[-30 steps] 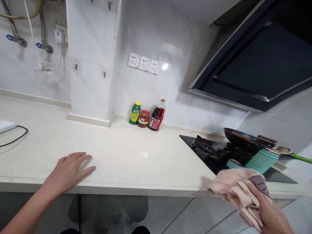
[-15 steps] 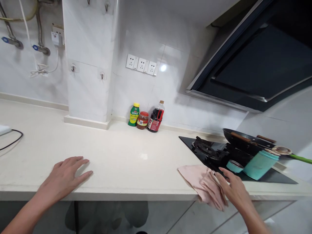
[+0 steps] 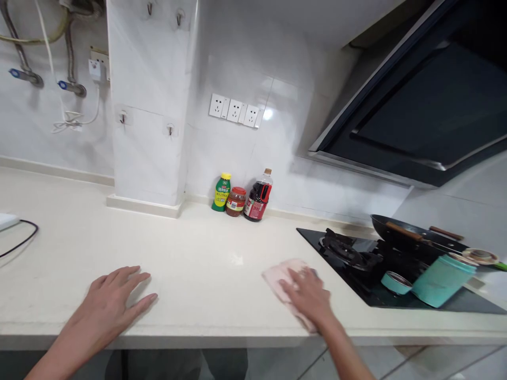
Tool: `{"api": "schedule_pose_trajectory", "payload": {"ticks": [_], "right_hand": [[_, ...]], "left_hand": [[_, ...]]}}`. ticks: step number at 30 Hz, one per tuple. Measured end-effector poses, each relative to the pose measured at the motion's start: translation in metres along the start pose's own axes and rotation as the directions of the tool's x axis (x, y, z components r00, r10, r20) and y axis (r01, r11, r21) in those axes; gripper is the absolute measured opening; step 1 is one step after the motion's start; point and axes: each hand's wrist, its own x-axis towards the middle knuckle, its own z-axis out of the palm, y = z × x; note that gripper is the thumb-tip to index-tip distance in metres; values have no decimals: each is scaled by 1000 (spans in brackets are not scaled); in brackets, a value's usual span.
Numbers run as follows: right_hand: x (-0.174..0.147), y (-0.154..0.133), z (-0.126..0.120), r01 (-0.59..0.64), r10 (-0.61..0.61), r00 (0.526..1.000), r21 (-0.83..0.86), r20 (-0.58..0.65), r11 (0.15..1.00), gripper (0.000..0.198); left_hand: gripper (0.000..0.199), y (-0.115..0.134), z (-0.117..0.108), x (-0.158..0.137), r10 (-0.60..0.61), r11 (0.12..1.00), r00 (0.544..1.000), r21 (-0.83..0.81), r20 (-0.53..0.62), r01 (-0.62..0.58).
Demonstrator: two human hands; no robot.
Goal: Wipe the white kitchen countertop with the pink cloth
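Observation:
My right hand (image 3: 309, 296) is pressed down on a pale pink cloth (image 3: 277, 277), its fingers bent over the fabric and holding it against the countertop (image 3: 206, 295). Part of the cloth is hidden beneath the palm, and its lower end reaches close to the counter's front edge. Over on the left, my left hand (image 3: 109, 301) rests on the same white surface with fingers stretched and nothing in them.
Against the wall stand a green bottle with a yellow cap (image 3: 221, 193), a red-lidded jar (image 3: 235, 202) and a dark sauce bottle (image 3: 257, 198). At right, a gas hob (image 3: 356, 282) carries a wok (image 3: 404, 228), a turquoise canister (image 3: 443, 279) and its small turquoise lid (image 3: 396, 283). A range hood (image 3: 428, 111) overhangs.
My right hand has moved left, bringing the cloth from beside the hob, where it hung over the edge, onto the counter and spreading it flatter. My left hand has hardly moved.

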Motion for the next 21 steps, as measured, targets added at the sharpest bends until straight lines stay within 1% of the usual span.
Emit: {"api": "schedule_pose_trajectory", "payload": {"ticks": [1, 2, 3, 4, 5, 6, 7, 8, 9, 10, 11, 12, 13, 15, 16, 17, 18, 19, 20, 21], "right_hand": [[-10, -31, 4, 101, -102, 995, 27, 22, 995, 69], [-22, -64, 7, 219, -222, 974, 59, 38, 974, 69], [-36, -96, 11, 333, -339, 939, 95, 56, 938, 70], [-50, -126, 13, 438, -449, 890, 136, 73, 889, 68], [-64, -152, 15, 553, -576, 813, 201, 82, 809, 65], [-76, -174, 15, 654, -692, 719, 278, 62, 704, 62], [-86, -191, 14, 728, -781, 625, 342, 27, 594, 58], [-94, -203, 12, 775, -839, 544, 392, -15, 495, 55], [-98, -208, 10, 800, -870, 491, 421, -49, 427, 53], [-98, -207, 8, 809, -880, 470, 428, -62, 402, 50], [-95, -201, 6, 806, -876, 479, 421, -54, 415, 49], [-89, -189, 6, 792, -856, 516, 400, -33, 462, 47], [-81, -171, 6, 763, -818, 575, 366, -8, 533, 45], [-61, -120, 10, 655, -683, 730, 267, 16, 707, 45], [-50, -88, 13, 571, -586, 811, 216, 5, 792, 46], [-39, -53, 17, 470, -472, 881, 170, -33, 866, 48], [-29, -16, 20, 368, -363, 930, 123, -66, 922, 51], [-19, 20, 23, 255, -246, 963, 77, -108, 964, 54], [-10, 55, 25, 143, -135, 978, 41, -156, 989, 54], [-2, 85, 25, 56, -52, 981, 16, -189, 998, 52]], "left_hand": [[53, 0, 0, 0, 7, 1000, 1000, 2, -15, -7], [52, 0, 0, 0, 6, 1000, 1000, 5, -27, -5], [51, 0, 0, -1, 2, 1000, 999, 9, -35, -1], [50, -1, 0, -1, -1, 1000, 999, 12, -37, 2], [50, -2, 1, -2, -3, 1000, 999, 15, -35, 3], [49, -3, 2, -3, -3, 1000, 1000, 16, -28, 4], [47, -5, 2, -4, -1, 1000, 1000, 13, -17, 2], [47, -6, 3, -4, 0, 1000, 1000, 9, -7, 0], [46, -8, 3, -5, -2, 1000, 1000, 4, 4, 2], [46, -9, 3, -5, -7, 1000, 1000, 0, 12, 7], [45, -9, 2, -5, -12, 1000, 1000, -6, 19, 12], [45, -9, 2, -5, -18, 1000, 1000, -14, 23, 18], [45, -8, 1, -5, -25, 999, 999, -23, 23, 25], [45, -6, -1, -6, -38, 998, 999, -44, 14, 38], [45, -5, -2, -6, -42, 998, 999, -52, 10, 42], [46, -4, -3, -6, -43, 997, 999, -57, 7, 43], [46, -4, -3, -6, -42, 997, 999, -58, 5, 42], [45, -3, -3, -6, -40, 998, 999, -56, 4, 40], [45, -2, -2, -7, -39, 998, 999, -53, 3, 39], [44, -2, -2, -7, -39, 998, 999, -51, -1, 39]]}}
